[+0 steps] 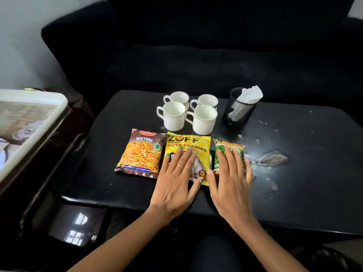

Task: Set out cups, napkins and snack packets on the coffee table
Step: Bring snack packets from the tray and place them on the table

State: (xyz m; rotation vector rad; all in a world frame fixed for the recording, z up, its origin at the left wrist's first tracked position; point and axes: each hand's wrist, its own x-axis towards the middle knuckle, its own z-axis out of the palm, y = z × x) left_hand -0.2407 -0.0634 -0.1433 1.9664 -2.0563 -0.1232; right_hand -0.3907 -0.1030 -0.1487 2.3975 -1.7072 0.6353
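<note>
While the left hand (177,179) is lying flat and spread on the yellow packet (188,152), the right hand (230,181) is pressing the green packet (228,152), apparently flat-palmed. Sideways pressure risks sliding packets into the cups (188,112) behind.

worktop (110,154): three snack packets (188,146) in a row at front | four cups (174,115) clustered two by two behind them | napkin holder (238,110) right of cups, napkins (250,94) in it | sofa (196,55) behind worktop
</note>
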